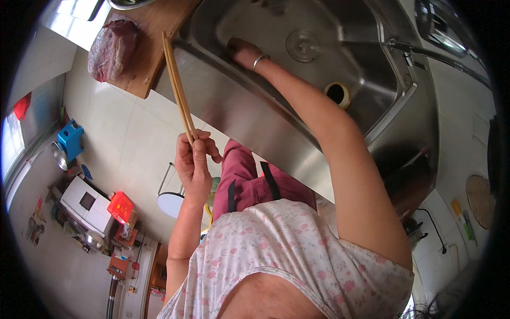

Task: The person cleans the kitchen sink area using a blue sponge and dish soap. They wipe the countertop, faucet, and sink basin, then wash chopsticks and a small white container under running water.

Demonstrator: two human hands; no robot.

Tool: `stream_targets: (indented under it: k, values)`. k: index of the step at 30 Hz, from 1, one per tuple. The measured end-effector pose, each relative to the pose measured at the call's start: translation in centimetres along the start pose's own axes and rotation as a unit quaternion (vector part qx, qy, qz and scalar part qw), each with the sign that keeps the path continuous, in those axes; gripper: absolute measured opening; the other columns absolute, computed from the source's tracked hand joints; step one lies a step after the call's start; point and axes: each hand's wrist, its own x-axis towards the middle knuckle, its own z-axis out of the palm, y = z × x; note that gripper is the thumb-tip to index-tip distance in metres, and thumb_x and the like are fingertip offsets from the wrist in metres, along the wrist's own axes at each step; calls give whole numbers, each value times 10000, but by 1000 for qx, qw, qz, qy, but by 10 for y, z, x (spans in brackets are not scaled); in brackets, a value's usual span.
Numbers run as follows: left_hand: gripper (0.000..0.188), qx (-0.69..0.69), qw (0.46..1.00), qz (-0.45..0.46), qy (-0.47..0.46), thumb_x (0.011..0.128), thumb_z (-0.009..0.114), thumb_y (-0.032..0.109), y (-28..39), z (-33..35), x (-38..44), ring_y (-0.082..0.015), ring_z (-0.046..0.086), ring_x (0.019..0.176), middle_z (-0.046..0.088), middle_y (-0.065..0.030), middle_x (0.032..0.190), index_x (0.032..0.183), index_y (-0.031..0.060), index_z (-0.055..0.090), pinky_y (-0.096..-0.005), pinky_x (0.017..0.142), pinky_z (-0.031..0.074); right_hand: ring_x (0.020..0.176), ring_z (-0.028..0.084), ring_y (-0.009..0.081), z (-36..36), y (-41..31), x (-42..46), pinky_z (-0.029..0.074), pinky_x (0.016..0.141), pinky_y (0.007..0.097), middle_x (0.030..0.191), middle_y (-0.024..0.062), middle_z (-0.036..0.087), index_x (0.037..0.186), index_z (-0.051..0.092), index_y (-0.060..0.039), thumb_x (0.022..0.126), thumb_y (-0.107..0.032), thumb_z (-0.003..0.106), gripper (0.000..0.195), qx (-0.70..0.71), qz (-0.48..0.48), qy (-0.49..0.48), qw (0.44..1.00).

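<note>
My left hand (194, 163) grips a pair of wooden chopsticks (178, 87) near their lower ends. Their far tips point up beside the edge of a wooden cutting board (159, 24). My right hand (245, 54), with a silver bangle (261, 62) at the wrist, reaches down into a stainless steel sink (259, 24) near its left wall. Shadow covers its fingers, so I cannot tell whether they hold anything. A piece of raw meat (113, 50), seemingly partly in clear plastic, lies on the board.
Right of my right hand is the sink's drain (303, 46); nearer sits a round pale-rimmed thing with a dark middle (338, 95). A faucet (438, 58) rises on the right. A metal bowl (129, 3) stands beyond the meat. A round-seated stool (171, 204) is on the floor at left.
</note>
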Motion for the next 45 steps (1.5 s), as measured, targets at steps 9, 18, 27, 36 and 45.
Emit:
stream_targets:
  k: [9,18,27,36,45]
  values:
    - [222,-31,999,0,-12,1021,439,235,11,13,-22,-106,504,556,521,-37,678,1068,25,493,-235,541,430,790,600,406,-79,-43,-142,479,660,454,838,194,625,837,562,-16,862,-230,550,216,86,-75,35,993]
    - [201,-31,999,22,5,1021,422,187,38,17,-60,-107,495,567,498,-32,680,1057,1,490,-237,536,425,684,587,385,-66,-66,-181,463,571,471,789,133,588,824,513,-72,885,-246,591,201,-63,-133,199,969]
    - [210,-109,991,15,76,1022,428,194,31,-68,-91,-105,508,576,491,-27,693,1066,6,511,-232,540,449,764,619,236,-95,-24,-130,482,703,378,835,147,676,918,662,30,834,-347,622,389,65,125,223,965]
    - [186,-235,956,-76,160,1018,417,190,2,-284,-169,-45,409,484,454,32,648,1062,49,530,-193,453,342,448,463,127,-16,-289,-156,334,330,245,679,20,531,804,509,-163,927,-341,565,225,473,238,-84,844]
    - [227,-320,895,25,311,1027,417,246,-8,-471,-218,-24,330,500,377,54,602,1070,52,526,-192,444,291,457,411,138,287,-475,-124,282,329,254,717,39,551,847,582,-157,914,-352,569,207,443,322,-424,721]
